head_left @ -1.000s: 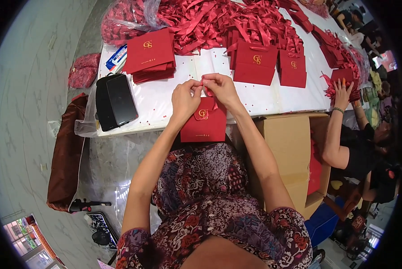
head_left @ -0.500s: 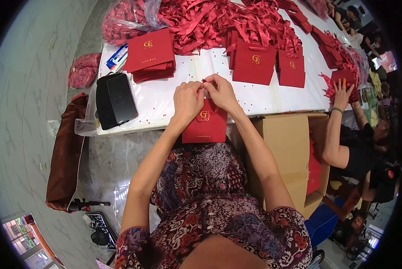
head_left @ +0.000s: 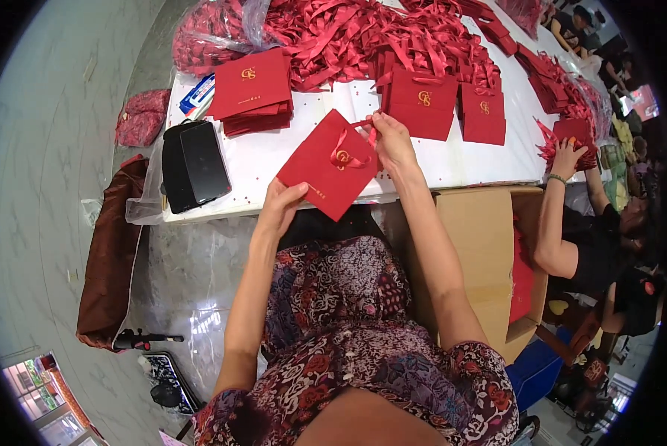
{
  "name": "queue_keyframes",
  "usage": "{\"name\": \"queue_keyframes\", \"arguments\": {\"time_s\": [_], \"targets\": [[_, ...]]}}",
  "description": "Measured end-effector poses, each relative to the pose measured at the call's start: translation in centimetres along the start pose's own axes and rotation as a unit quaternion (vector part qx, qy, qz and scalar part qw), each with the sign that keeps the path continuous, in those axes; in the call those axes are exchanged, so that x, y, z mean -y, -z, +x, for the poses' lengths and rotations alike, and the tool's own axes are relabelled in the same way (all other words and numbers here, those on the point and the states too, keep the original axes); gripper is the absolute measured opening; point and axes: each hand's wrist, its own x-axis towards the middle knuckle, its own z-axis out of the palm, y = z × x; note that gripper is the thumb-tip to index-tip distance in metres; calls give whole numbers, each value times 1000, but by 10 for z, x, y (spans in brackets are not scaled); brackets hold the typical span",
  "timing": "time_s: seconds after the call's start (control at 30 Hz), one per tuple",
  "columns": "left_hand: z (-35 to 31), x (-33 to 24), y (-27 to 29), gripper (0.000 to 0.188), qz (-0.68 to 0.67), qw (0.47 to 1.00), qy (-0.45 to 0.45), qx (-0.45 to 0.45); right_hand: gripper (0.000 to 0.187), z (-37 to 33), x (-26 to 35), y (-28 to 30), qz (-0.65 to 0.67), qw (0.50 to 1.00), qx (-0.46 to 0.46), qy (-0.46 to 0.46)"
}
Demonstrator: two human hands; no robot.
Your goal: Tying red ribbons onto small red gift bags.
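Holding a flat red paper bag over the near edge of the white table, the person grips it with both hands. The left hand clasps the bag's lower left corner, thumb on its face. The right hand pinches the bag's upper right corner, where a red ribbon handle loops across the front just beside a small gold emblem. The bag is tilted so that one corner points down toward the person's patterned lap.

On the table, a stack of flat red bags lies toward the far left, with a black phone on a black pouch near the left edge. Two standing red bags sit right of centre, and a heap of red ribbons covers the far side. An open cardboard box stands below the table's near right corner. Beyond it, another person's hand touches red pieces at the right edge.
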Motion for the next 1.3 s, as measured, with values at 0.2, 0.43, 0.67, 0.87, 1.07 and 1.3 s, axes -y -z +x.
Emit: {"name": "queue_keyframes", "arguments": {"time_s": [0.2, 0.43, 0.67, 0.87, 1.07, 1.3], "targets": [[-18, 30, -35, 35, 133, 983, -80, -97, 11, 9, -3, -10, 57, 998, 17, -22], [-47, 36, -31, 23, 189, 969, -133, -91, 12, 15, 5, -22, 49, 997, 13, 56], [-13, -15, -59, 50, 512, 770, -361, -118, 26, 6, 25, -9, -159, 972, -43, 170], [28, 33, -57, 59, 734, 597, -319, -52, 17, -25, 14, 4, -299, 883, -69, 355], [23, 42, -50, 61, 705, 655, -271, 16, 17, -54, -1, 13, -594, 680, 104, 418], [34, -53, 5, 49, 681, 588, -397, -182, 14, -45, -2, 6, -639, 639, 84, 420]]}}
